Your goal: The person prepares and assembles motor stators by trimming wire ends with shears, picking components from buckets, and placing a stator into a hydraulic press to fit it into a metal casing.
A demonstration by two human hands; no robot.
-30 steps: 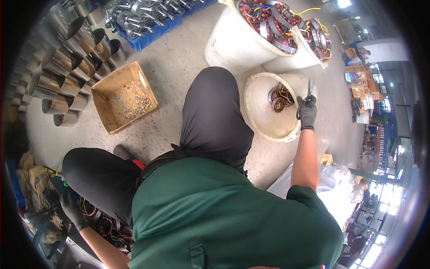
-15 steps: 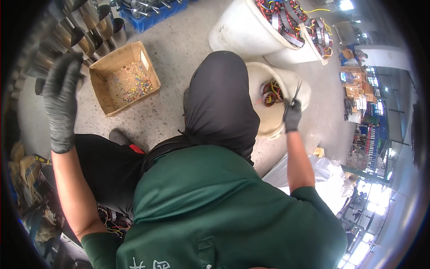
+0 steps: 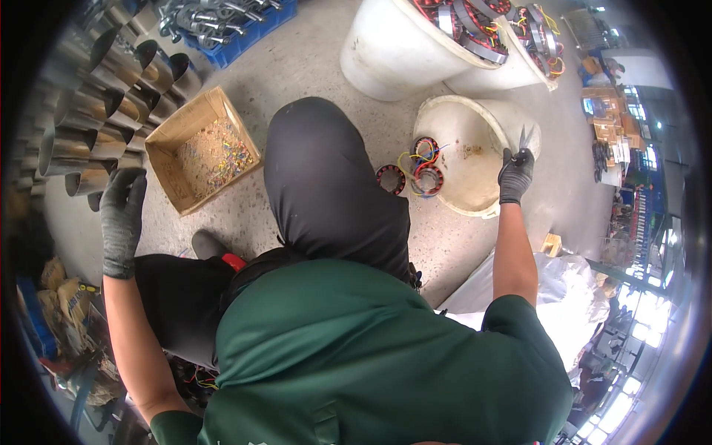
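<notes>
My right hand (image 3: 516, 178), in a grey glove, is closed on scissors (image 3: 526, 139) whose blades point up and away. It is at the right rim of a white bucket (image 3: 463, 122), which is tipped with its mouth toward me. At the bucket's left rim are two ring-shaped motor stators (image 3: 428, 180) with red windings and yellow and blue wires. A third stator (image 3: 391, 179) lies on the floor beside my knee. My left hand (image 3: 122, 222), also gloved, is held up empty at the left, its fingers loosely apart, near the metal cylinders (image 3: 93, 144).
A cardboard box (image 3: 167, 174) with colourful wire scraps stands at the left. Behind it is a blue crate (image 3: 256, 33) of metal parts. Two large white tubs (image 3: 386, 55) full of stators stand at the far side. White sheeting (image 3: 549, 289) lies at the right.
The stators have come out of the bucket to its left rim and the floor. The bucket is tipped more toward me. My right hand has moved right; my left hand is lower.
</notes>
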